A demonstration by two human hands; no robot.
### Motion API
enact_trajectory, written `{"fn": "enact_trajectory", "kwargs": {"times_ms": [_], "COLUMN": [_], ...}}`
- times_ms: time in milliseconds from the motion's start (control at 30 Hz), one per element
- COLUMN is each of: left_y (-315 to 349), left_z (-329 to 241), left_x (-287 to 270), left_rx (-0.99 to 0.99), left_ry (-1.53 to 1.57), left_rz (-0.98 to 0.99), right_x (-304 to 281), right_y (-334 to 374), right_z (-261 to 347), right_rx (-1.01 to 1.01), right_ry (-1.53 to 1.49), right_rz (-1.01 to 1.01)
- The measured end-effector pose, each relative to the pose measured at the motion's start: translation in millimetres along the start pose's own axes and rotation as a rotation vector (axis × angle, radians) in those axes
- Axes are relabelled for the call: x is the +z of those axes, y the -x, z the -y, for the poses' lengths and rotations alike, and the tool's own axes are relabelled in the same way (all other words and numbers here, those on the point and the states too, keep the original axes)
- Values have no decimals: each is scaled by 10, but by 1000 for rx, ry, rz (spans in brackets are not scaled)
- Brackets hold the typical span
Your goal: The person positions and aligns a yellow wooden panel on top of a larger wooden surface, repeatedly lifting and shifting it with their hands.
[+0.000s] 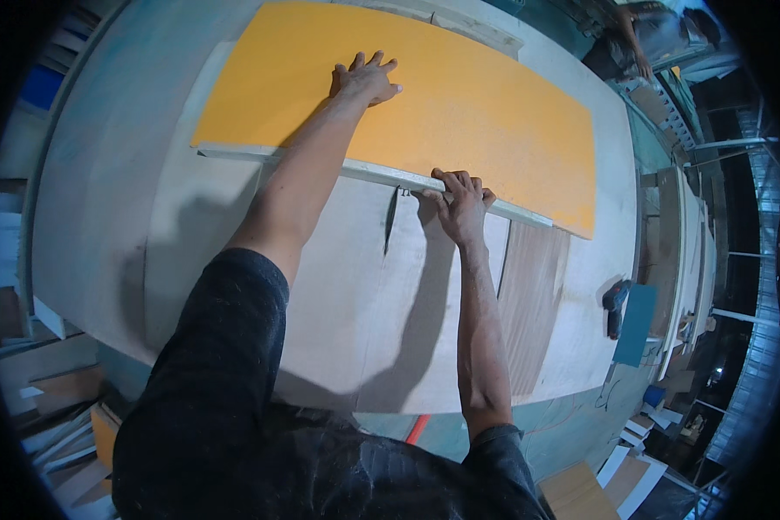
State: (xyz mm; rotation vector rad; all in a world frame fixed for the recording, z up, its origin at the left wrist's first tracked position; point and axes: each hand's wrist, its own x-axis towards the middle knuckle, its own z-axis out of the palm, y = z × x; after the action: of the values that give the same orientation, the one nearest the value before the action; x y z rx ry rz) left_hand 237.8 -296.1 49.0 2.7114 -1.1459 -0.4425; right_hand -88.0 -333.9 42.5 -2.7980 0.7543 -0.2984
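A long yellow board lies across the far part of the pale worktable, with a whitish strip along its near edge. My left hand rests on top of the board toward its far side, fingers spread and holding nothing. At the near edge, right of the middle, my right hand curls its fingers over the top while the thumb stays on the near side, gripping the edge. Just left of that hand, a thin dark pointed shape shows below the strip; I cannot make out what it is.
A wood-grain panel lies on the pale worktable near my right forearm. At the table's right edge is a dark power tool, beside a teal panel. Another person is at the far right. Offcuts are piled at lower left.
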Motion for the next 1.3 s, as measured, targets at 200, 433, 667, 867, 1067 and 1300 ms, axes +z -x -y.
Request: {"fn": "enact_trajectory", "kwargs": {"times_ms": [200,433,667,867,1067,1300], "left_y": [-315,101,1427,2797,4361,5601], "left_z": [40,70,-64,-31,-10,14], "left_x": [24,-133,6,313,606,959], "left_rx": [8,46,15,20,51,53], "left_ry": [-20,-56,-110,-132,-132,-151], "left_rz": [-41,48,170,181,211,230], "right_x": [-20,-94,-202,-298,-446,-504], "right_y": [-311,-30,1337,2697,4220,5481], "right_z": [-118,-69,302,757,1219,1556], "right_rx": [-26,-32,18,40,68,116], "right_ry": [-42,-86,-104,-143,-121,-164], "right_rz": [20,83,172,145,206,206]}}
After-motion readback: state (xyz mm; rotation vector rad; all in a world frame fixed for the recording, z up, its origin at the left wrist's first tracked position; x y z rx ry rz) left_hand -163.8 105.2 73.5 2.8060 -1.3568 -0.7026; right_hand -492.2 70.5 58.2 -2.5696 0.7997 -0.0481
